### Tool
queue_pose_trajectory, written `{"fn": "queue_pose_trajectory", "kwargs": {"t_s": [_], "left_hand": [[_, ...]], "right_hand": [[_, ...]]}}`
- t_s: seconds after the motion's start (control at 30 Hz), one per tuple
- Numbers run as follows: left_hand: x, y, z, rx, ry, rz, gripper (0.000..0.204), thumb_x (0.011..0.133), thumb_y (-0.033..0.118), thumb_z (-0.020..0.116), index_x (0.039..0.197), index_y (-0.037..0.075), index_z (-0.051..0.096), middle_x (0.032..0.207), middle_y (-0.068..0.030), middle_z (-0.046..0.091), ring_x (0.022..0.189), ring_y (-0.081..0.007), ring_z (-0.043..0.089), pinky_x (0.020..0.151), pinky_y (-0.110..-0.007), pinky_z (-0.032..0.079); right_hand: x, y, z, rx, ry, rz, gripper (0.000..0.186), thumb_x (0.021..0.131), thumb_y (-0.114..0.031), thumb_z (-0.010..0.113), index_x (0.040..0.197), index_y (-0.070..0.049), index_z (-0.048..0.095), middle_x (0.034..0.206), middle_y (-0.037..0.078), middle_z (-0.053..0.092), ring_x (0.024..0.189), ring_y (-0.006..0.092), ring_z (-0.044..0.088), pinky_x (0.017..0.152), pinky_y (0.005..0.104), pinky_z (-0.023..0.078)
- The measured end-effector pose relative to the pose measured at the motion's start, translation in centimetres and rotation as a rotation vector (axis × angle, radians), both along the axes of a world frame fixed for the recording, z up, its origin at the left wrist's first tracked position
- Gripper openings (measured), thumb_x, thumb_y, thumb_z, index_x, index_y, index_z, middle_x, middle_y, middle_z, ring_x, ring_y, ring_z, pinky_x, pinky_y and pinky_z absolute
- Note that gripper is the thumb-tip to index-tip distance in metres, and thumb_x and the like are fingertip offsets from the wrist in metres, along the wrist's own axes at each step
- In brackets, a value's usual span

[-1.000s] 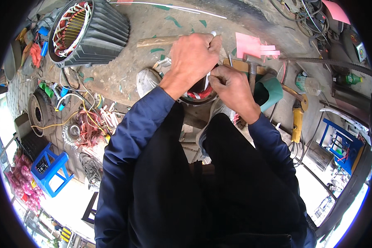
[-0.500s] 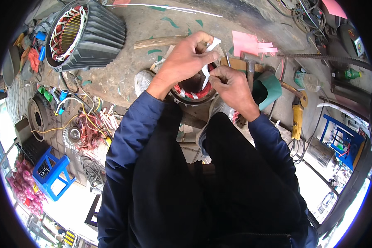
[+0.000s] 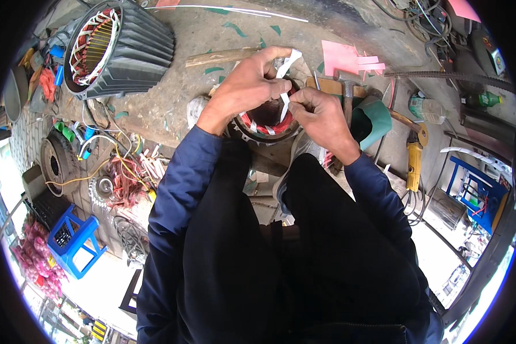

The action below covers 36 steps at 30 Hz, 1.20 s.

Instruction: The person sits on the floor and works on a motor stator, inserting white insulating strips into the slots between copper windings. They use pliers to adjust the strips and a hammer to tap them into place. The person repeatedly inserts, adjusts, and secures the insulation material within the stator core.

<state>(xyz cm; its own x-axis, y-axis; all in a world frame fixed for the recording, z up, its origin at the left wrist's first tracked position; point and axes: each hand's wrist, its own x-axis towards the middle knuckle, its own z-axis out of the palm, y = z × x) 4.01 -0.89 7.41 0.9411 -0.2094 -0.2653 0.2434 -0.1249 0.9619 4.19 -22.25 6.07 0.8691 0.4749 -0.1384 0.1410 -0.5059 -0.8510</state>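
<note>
A round motor stator (image 3: 269, 135) with red windings and white ties sits between my shoes. Above it a strip of white tape (image 3: 292, 59) runs from my left hand down toward the windings. My left hand (image 3: 246, 83) is closed on the tape, which loops over its index finger and passes by the thumb. Pinched fingers of my right hand (image 3: 321, 114) meet the strip lower down, just over the stator's right side. Both hands partly cover the far rim of the stator.
A large finned motor housing (image 3: 137, 46) stands at the upper left. To the right lie a hammer (image 3: 348, 92), a green rolled sheet (image 3: 375, 123), pink paper (image 3: 341, 57) and a yellow angle grinder (image 3: 413, 166). A wooden stick (image 3: 218, 57) lies beyond my left hand.
My left hand has shifted slightly down, its thumb now lower along the tape and nearer the right hand. The right hand has barely moved.
</note>
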Motion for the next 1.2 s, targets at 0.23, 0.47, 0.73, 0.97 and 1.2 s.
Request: {"fn": "queue_pose_trajectory", "kwargs": {"t_s": [0.23,0.47,0.73,0.97,1.2], "left_hand": [[0.1,-1.2,-0.3,0.006,-0.01,0.14,0.051,0.086,0.003,0.075,0.135,-0.003,0.061,0.085,-0.0058,0.07,0.073,-0.0122,0.064,0.066,-0.028,0.051],[0.7,-2.9,-1.3,0.253,-0.069,0.323,0.037,0.076,0.01,0.071,0.111,-0.002,0.07,0.096,-0.0243,0.075,0.095,-0.0373,0.074,0.086,-0.042,0.057],[0.5,-3.9,0.1,0.465,-0.081,0.335,0.036,0.079,0.009,0.071,0.113,-0.001,0.067,0.094,-0.0229,0.075,0.09,-0.0361,0.074,0.084,-0.042,0.057],[0.5,-3.8,-0.6,0.503,-0.148,0.354,0.036,0.08,0.011,0.073,0.114,-0.001,0.066,0.091,-0.0194,0.076,0.086,-0.0316,0.076,0.082,-0.039,0.057],[0.1,-2.7,-0.9,0.229,-0.029,0.241,0.043,0.089,0.015,0.076,0.123,-0.005,0.059,0.092,-0.0101,0.072,0.079,-0.0146,0.069,0.065,-0.031,0.055]], "right_hand": [[0.2,0.3,0.8,0.018,0.025,-0.033,0.011,0.089,-0.005,0.071,0.099,0.001,0.071,0.088,0.018,0.074,0.079,0.0299,0.074,0.072,0.037,0.056],[-0.9,1.2,1.6,-0.129,-0.161,-0.07,0.023,0.086,-0.014,0.077,0.098,-0.001,0.062,0.084,0.017,0.074,0.074,0.0351,0.074,0.068,0.0442,0.058],[-1.5,2.2,0.3,-0.245,-0.346,-0.093,0.016,0.086,-0.013,0.072,0.094,-0.002,0.064,0.085,0.019,0.074,0.072,0.0422,0.07,0.067,0.0493,0.057],[-1.3,1.8,0.0,-0.173,-0.292,-0.102,0.01,0.086,-0.01,0.07,0.093,-0.002,0.069,0.085,0.021,0.073,0.076,0.0423,0.07,0.068,0.0487,0.056],[-0.8,0.7,-0.8,0.066,0.049,-0.142,0.015,0.089,-0.006,0.069,0.102,0.0,0.073,0.078,0.014,0.072,0.064,0.0207,0.067,0.065,0.0332,0.054]]}}
